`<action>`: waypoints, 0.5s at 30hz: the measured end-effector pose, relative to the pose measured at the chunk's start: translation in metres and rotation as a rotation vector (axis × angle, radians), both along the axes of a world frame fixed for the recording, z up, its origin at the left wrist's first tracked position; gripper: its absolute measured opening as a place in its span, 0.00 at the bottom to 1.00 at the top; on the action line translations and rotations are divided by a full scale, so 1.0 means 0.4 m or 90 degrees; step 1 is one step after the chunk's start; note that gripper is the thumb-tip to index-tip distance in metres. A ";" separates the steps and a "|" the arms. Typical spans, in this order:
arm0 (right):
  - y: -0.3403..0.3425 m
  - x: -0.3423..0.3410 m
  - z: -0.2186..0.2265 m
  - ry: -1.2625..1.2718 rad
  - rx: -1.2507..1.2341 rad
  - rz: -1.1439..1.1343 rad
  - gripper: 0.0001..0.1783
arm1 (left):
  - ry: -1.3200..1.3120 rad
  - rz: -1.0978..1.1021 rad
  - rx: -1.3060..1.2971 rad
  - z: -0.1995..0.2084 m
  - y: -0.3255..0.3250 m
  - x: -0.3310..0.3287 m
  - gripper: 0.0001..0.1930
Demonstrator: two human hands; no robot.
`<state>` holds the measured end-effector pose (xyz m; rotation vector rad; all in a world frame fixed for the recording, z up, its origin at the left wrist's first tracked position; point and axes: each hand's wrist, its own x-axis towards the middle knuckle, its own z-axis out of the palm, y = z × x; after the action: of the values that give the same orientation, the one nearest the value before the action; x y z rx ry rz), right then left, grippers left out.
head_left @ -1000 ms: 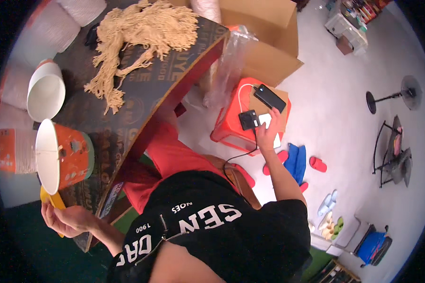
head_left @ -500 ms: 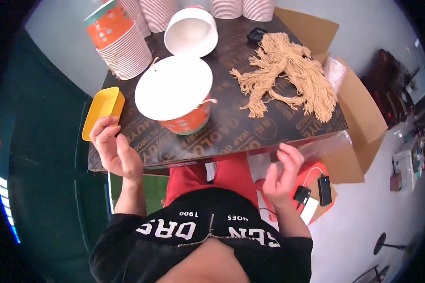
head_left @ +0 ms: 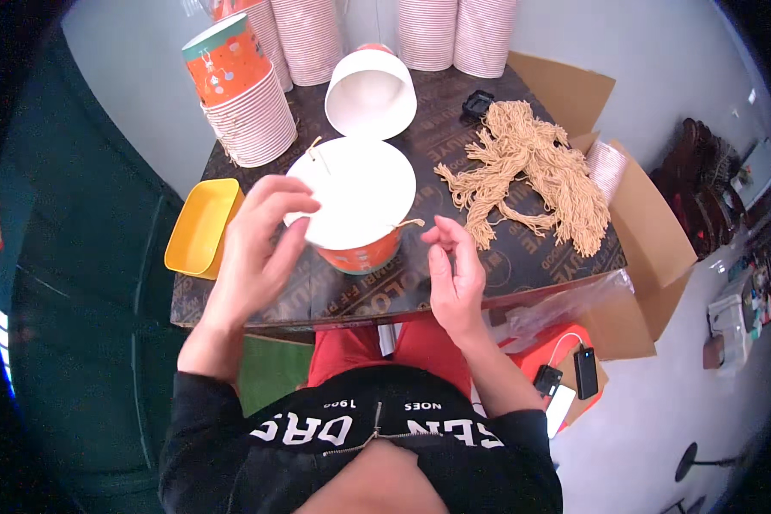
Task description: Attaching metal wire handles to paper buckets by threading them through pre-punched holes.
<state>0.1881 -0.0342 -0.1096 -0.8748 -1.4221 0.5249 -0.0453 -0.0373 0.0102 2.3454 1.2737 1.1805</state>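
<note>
A paper bucket (head_left: 370,255), white inside with an orange wall and a green band at its base, stands near the front of the table. Short cord ends stick out at its back left and its right (head_left: 409,223). My left hand (head_left: 261,244) is open, its curved fingers overlapping the bucket's left rim in the picture; whether they touch it I cannot tell. Just right of the bucket, below the cord end, my right hand (head_left: 458,283) hovers with half-bent fingers, open and holding nothing. Behind it, a second white-lined bucket (head_left: 371,94) lies tipped on its side.
A bundle of tan cords (head_left: 540,171) lies on the dark printed tabletop (head_left: 317,295). Nested bucket stacks (head_left: 253,128) line the back and left. A yellow tray (head_left: 201,227) sits at the left edge, a small black object (head_left: 478,104) behind the cords. Open cardboard box (head_left: 655,231) stands right.
Both hands have moved inward and up toward the bucket, the left to its left rim, the right to its right side. The whole view has shifted slightly.
</note>
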 end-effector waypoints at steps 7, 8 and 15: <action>0.040 -0.035 0.035 0.027 -0.058 0.090 0.11 | 0.223 -0.265 -0.180 0.020 0.149 0.048 0.18; 0.052 -0.047 0.031 -0.004 0.000 0.018 0.09 | 0.238 -0.297 -0.216 0.015 0.167 0.049 0.19; 0.086 -0.071 0.032 0.068 0.105 -0.067 0.06 | 0.144 -0.237 -0.481 0.014 0.183 0.083 0.09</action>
<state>0.1596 0.0000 -0.0970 -0.7743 -1.2950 0.3641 -0.0120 0.0357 0.0157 2.0200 1.0247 0.2454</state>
